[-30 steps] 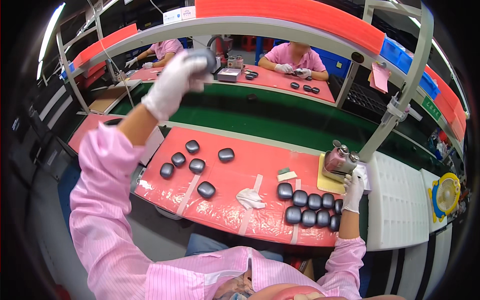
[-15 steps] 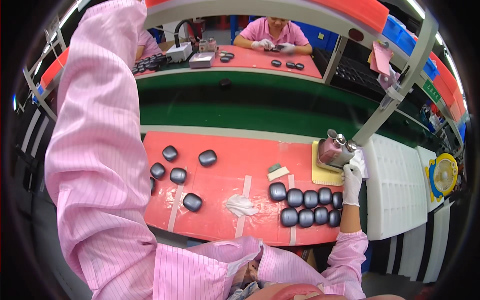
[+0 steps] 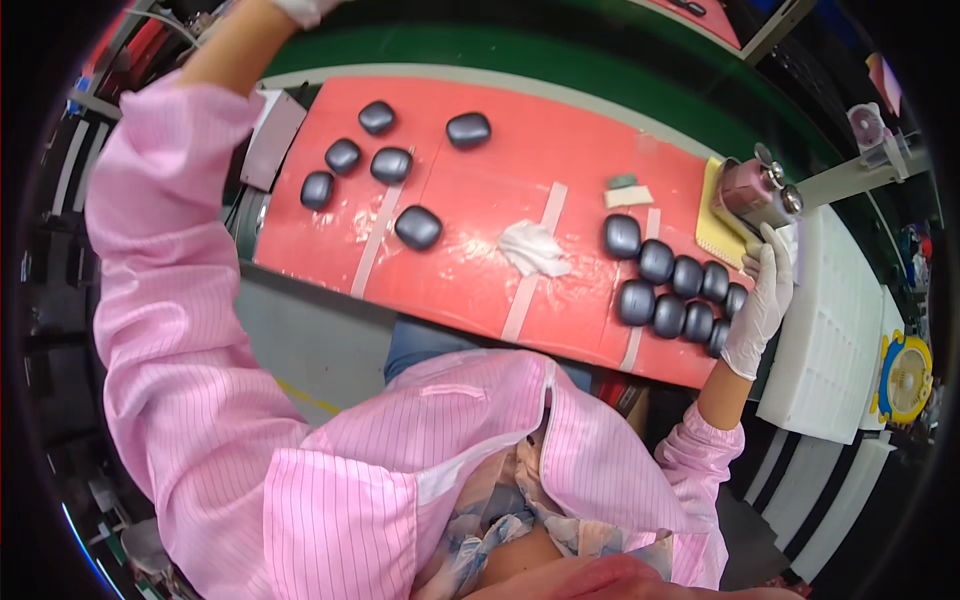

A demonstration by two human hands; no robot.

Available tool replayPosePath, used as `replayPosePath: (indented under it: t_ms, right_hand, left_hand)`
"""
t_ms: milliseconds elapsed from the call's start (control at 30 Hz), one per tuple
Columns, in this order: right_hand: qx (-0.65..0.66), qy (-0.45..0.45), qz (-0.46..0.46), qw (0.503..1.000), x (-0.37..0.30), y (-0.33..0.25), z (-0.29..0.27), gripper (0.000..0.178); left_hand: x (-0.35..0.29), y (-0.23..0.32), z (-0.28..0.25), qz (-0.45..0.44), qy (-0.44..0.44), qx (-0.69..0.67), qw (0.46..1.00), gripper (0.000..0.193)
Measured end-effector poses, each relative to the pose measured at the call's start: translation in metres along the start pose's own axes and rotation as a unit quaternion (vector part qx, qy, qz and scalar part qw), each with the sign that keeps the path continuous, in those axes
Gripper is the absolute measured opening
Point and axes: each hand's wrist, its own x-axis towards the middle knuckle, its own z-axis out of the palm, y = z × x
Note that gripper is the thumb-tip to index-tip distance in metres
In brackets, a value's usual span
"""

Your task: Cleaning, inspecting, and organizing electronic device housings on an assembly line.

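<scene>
My left arm is stretched up along the left side, and my white-gloved left hand (image 3: 306, 8) is cut off by the top edge, its fingers out of sight. On the right, my gloved right hand (image 3: 762, 305) has its fingers stretched toward a holder of metal-topped pump bottles (image 3: 752, 195) and ends close to its near side. Beside that hand, two rows of rounded dark grey cases (image 3: 670, 316) lie on the red work mat (image 3: 470, 290). Several more such cases (image 3: 418, 227) are scattered at the left of the mat. A crumpled white cloth (image 3: 532, 249) lies between the groups.
Under the bottle holder is a yellow notepad (image 3: 712, 225). Small green and cream pads (image 3: 627, 196) lie behind the rows. White foam trays (image 3: 825, 330) and a yellow-and-blue fan (image 3: 905, 378) stand at the right. A grey metal post (image 3: 860, 180) rises beyond the bottles.
The view has tilted down, and the co-worker's bench has mostly left it. My left hand now shows at the top edge. My right hand stays by the bottle holder, its fingers now more extended.
</scene>
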Motion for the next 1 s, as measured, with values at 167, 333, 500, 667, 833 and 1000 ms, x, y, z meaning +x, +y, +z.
replayPosePath:
  t_ms: [167, 333, 500, 667, 833, 1000]
  right_hand:
    - [0.187, -0.192, 0.090, 0.959, -0.057, -0.010, 0.050, 0.032]
    - [0.143, -0.267, 0.119, 0.945, -0.103, -0.005, 0.095, 0.030]
    - [0.002, -0.368, 0.063, 0.928, -0.150, 0.000, 0.122, 0.024]
    - [-0.115, -0.244, -0.160, 0.950, -0.160, 0.009, 0.090, 0.025]
    - [-0.292, -0.042, -0.183, 0.938, -0.148, 0.011, 0.037, 0.025]
    - [-0.532, 0.005, -0.220, 0.818, -0.134, 0.017, 0.029, 0.031]
  left_hand:
    - [-0.153, 0.027, 0.051, -0.142, -0.155, -0.094, 0.973, 0.046]
    - [-0.242, 0.070, 0.071, -0.144, -0.210, -0.155, 0.955, 0.053]
    - [-0.258, 0.095, 0.084, -0.150, -0.186, -0.116, 0.964, 0.057]
    - [-0.265, 0.089, 0.108, -0.154, -0.109, -0.081, 0.979, 0.053]
    - [-0.249, 0.106, 0.108, -0.148, -0.051, -0.052, 0.986, 0.056]
    - [-0.173, 0.139, 0.112, -0.007, -0.106, -0.290, 0.951, 0.057]
